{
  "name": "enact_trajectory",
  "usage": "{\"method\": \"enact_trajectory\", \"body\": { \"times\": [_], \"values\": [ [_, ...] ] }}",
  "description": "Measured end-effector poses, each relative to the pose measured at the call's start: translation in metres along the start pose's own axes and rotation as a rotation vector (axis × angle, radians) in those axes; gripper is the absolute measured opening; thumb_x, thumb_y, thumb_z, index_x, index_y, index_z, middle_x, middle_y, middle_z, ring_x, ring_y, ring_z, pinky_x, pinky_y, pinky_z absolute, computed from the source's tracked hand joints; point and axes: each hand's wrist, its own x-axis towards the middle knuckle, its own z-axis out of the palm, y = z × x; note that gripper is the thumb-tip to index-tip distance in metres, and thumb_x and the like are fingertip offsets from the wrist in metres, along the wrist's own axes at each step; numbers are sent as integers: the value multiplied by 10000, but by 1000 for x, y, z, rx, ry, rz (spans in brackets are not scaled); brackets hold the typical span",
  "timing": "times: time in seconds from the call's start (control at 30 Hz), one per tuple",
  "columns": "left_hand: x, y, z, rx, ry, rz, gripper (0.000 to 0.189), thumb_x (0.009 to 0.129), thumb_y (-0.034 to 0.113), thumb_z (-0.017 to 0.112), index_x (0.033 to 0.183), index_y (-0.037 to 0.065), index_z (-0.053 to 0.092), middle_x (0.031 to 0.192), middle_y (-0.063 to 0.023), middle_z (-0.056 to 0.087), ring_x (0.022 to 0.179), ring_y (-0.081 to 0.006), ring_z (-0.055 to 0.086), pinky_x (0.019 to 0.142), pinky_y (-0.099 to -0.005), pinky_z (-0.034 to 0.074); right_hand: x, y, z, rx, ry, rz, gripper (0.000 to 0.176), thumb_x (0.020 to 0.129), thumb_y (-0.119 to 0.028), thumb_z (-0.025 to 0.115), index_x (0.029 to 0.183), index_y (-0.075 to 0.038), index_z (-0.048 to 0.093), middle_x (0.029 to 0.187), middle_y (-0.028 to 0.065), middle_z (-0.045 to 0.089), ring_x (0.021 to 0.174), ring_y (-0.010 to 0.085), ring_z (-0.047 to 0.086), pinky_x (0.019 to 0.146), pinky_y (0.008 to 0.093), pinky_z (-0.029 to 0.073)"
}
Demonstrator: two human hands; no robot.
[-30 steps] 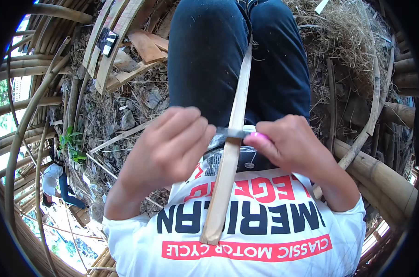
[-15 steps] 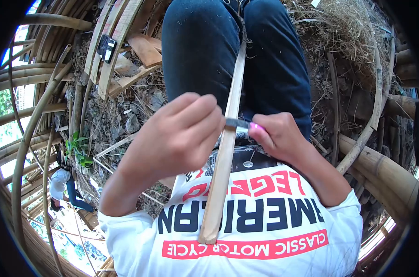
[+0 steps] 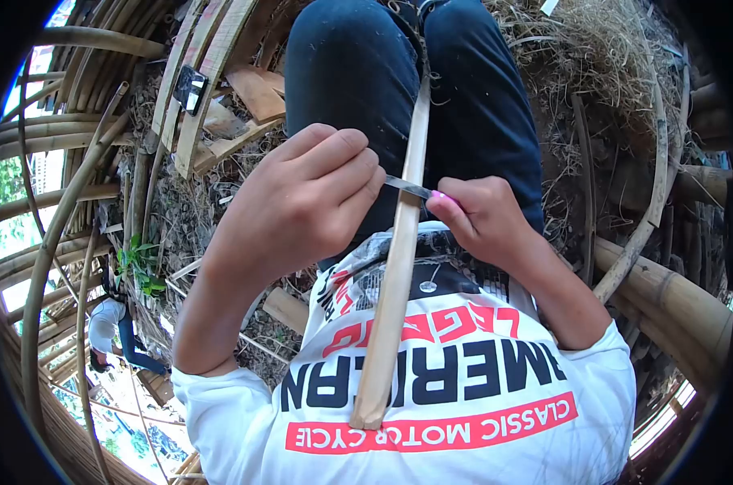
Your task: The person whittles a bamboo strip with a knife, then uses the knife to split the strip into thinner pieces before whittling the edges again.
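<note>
Shifted up-frame since earlier: L hand (image 3: 306, 194), fisted at far end of thin, flat metal-bladed knife (image 3: 408, 189), & R hand (image 3: 478, 217), gripping its pink handle (image 3: 440, 196), blade crossing long, pale, straight-edged wood strip (image 3: 390, 323) at ctr, blunt lower end over white printed tee (image 3: 479, 464).

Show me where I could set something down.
Perhaps the bare plank this side of the phone, beside wood offcuts, or the left thigh, between offcuts and wood strip. Crowded: mid-strip, where the left hand and right hand hold the blade.
</note>
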Motion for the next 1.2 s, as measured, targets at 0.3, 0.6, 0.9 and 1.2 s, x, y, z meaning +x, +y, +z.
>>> {"method": "enact_trajectory", "body": {
  "times": [0.3,0.6,0.9,1.2],
  "values": [
    [-26,7,-4,86,144,-68,249,610,93,650,829,-23,677,876,-90,650,890,-240,620,753,-363,492,5,-14,17,185,-24,47,386,948,-281,559,665,-18,558,538,172,511,478,356,534,435,372,382],
    [-50,46,-5,11,183,-225,237,612,74,677,838,2,686,872,-77,657,875,-228,620,754,-355,494,-8,-39,-13,-46,-225,30,435,925,-363,576,641,-34,594,527,161,543,505,353,568,458,400,417],
    [-48,55,3,-36,288,-327,173,644,36,716,812,3,688,854,-78,655,858,-224,618,741,-350,491,-8,-44,-25,-97,-286,36,419,918,-379,574,666,-46,609,559,173,565,531,375,578,488,435,434],
    [-49,37,30,-22,304,-321,185,635,25,725,813,-5,683,842,-82,649,833,-221,618,735,-351,504,6,-24,-15,-88,-269,128,446,928,-410,553,685,-44,633,557,171,575,527,366,583,486,426,436]
  ]
}}
